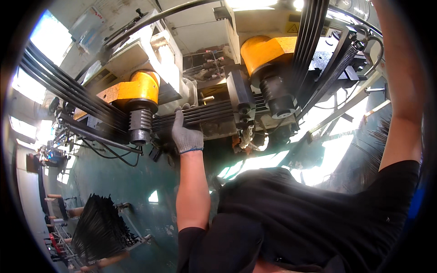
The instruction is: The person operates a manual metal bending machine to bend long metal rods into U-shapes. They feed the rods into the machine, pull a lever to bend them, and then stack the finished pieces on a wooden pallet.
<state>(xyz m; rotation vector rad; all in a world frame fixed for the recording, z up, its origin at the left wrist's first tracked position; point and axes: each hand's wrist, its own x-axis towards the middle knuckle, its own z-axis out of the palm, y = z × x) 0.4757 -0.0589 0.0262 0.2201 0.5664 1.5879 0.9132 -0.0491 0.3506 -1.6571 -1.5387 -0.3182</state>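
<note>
My left hand (185, 132), in a grey knit glove, is closed around a bundle of black steel rods (214, 113) that lies across a bending machine. The bundle runs between two yellow bending heads, one at the left (136, 88) and one at the right (266, 50). Past each head the rods turn away, up-left (63, 88) and upward (312, 32). My right forearm (403, 86) rises along the right rim; its hand is cut off beyond the top edge. My black shirt (309, 218) fills the lower middle.
A black clamp block (241, 98) grips the rods at the middle of the machine. Hoses and a spring-wrapped cable (339, 68) hang at the right. A rack with a heap of dark rods (100, 227) stands lower left on the green floor (136, 182).
</note>
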